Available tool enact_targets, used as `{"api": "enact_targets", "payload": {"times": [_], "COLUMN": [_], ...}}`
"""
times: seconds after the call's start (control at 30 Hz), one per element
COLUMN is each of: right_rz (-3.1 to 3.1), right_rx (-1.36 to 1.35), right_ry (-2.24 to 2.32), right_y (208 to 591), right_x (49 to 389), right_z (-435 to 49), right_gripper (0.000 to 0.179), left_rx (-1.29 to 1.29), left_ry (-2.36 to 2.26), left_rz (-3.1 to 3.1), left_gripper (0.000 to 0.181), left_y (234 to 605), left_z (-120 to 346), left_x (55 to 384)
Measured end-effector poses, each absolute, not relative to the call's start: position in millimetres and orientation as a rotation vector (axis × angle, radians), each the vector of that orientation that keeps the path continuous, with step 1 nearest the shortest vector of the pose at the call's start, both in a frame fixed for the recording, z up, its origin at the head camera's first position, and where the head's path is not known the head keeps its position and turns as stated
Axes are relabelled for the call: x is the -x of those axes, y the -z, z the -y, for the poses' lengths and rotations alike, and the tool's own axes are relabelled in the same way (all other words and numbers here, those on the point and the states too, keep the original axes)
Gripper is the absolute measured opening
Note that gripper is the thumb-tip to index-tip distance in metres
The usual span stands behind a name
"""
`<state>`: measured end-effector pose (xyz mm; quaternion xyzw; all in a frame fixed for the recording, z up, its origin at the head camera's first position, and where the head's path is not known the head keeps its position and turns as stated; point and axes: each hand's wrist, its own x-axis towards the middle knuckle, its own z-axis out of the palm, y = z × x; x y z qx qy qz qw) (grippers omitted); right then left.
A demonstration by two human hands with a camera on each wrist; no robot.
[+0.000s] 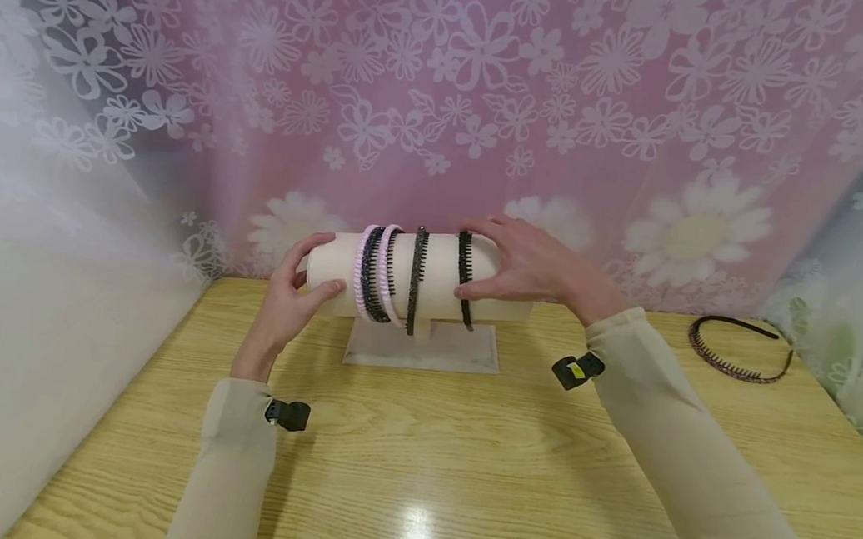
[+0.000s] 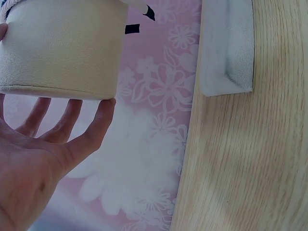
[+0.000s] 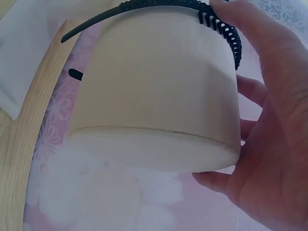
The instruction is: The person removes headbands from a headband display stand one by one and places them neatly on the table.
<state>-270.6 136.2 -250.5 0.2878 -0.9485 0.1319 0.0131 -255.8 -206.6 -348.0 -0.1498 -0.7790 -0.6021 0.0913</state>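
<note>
A cream padded headband display roll lies level on its white base. My left hand grips its left end, thumb in front and fingers against the end face and back, as the left wrist view confirms. With thumb and fingers spread over the right part, my right hand holds a black toothed headband on the roll. In the right wrist view the thumb presses that headband's edge while other fingers reach behind the roll. Left of it sit a dark glittery headband, two pink headbands and a black one between them.
A dark toothed headband lies on the wooden table at the far right. Behind the table hangs a pink flowered curtain. A white surface borders the table on the left.
</note>
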Motion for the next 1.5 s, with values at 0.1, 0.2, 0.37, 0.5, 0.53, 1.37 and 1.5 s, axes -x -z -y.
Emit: {"api": "enact_targets", "payload": {"times": [0.1, 0.2, 0.37, 0.5, 0.53, 1.37, 1.5], "right_rz": [2.952, 2.961, 2.981, 2.983, 2.983, 2.948, 2.935], "right_rx": [-0.886, -0.868, -0.830, -0.814, -0.811, -0.793, -0.782], "right_ry": [-0.430, -0.449, -0.457, -0.458, -0.460, -0.539, -0.549], "right_y": [251.1, 251.9, 253.6, 254.1, 254.3, 257.9, 260.0], "right_x": [266.2, 262.0, 259.9, 258.5, 258.6, 258.0, 258.0], "right_z": [-136.4, -137.4, -140.7, -142.2, -142.6, -161.4, -164.5], "right_gripper": [0.092, 0.091, 0.091, 0.092, 0.091, 0.089, 0.087], "left_rx": [0.447, 0.454, 0.461, 0.462, 0.462, 0.459, 0.468], "left_ry": [1.790, 1.799, 1.812, 1.812, 1.810, 1.803, 1.812], "left_rz": [2.322, 2.321, 2.314, 2.317, 2.316, 2.310, 2.299], "left_gripper": [0.062, 0.062, 0.062, 0.062, 0.062, 0.062, 0.061], "left_y": [347.6, 347.7, 348.6, 348.9, 348.8, 348.9, 349.6], "left_z": [208.4, 210.4, 211.4, 211.2, 211.2, 211.1, 211.0], "left_x": [254.1, 252.8, 253.0, 253.2, 253.5, 256.9, 257.4]}}
